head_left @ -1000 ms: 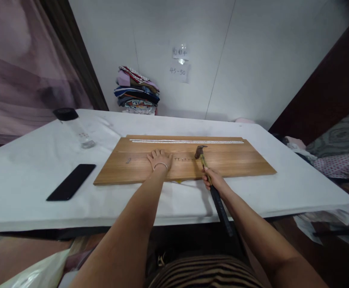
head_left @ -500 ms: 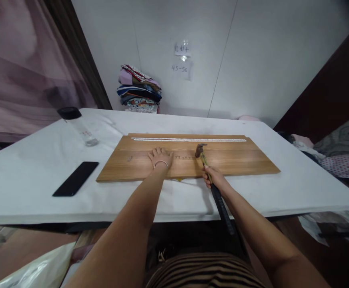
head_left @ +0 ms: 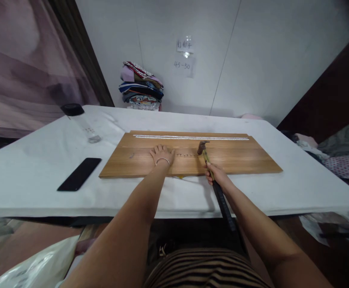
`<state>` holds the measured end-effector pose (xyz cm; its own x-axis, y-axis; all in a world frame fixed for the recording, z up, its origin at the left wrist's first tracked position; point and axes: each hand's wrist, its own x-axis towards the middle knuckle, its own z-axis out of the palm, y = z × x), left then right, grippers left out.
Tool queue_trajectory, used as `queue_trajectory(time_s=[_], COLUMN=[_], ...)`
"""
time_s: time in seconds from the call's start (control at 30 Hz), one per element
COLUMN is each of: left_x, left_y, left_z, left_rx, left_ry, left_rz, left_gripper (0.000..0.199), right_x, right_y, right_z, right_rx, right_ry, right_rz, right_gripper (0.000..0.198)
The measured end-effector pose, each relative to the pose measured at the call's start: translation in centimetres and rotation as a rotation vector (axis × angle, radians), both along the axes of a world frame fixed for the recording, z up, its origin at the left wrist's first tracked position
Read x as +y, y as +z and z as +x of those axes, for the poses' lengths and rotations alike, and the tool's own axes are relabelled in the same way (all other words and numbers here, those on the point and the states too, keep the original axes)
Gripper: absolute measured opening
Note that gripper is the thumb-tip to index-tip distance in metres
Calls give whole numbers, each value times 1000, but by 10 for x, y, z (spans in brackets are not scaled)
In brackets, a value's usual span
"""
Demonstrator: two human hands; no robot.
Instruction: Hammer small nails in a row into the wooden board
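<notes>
My left hand (head_left: 162,155) lies flat with spread fingers on a wooden board (head_left: 237,161), just left of a row of small nails (head_left: 185,155). My right hand (head_left: 217,175) is wrapped round the yellow and black handle of a claw hammer (head_left: 203,148). The hammer's rusty head is over the right end of the nail row. Whether it touches a nail I cannot tell. A few loose nails (head_left: 131,155) lie on the left part of the board. Two white strips (head_left: 189,138) run along the board's far side.
The board rests on a white-covered table (head_left: 261,192). A black phone (head_left: 80,174) lies left of it, with a clear bottle (head_left: 86,127) with a black lid behind. Folded cloths (head_left: 141,88) are stacked by the wall, under paper signs (head_left: 184,66). A plastic bag (head_left: 39,264) is below the table's left front.
The whole view has shifted slightly, so the table and board appear a little higher and further right. Both hands keep their places, the left on the board, the right round the hammer.
</notes>
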<state>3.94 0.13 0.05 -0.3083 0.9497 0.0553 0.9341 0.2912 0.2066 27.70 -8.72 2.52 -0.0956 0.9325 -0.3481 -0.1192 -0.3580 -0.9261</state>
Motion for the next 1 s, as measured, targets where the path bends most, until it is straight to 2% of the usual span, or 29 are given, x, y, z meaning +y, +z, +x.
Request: queue_trajectory(time_s=[1.0], left_x=[-1], left_y=[-1], left_z=[-1], left_rx=[34], left_ry=[6], left_rz=[14], left_gripper=[65], right_x=[1], right_y=[2], right_z=[-3], right_rx=[-14], right_ry=[6], right_rz=[-19], right_gripper=[38])
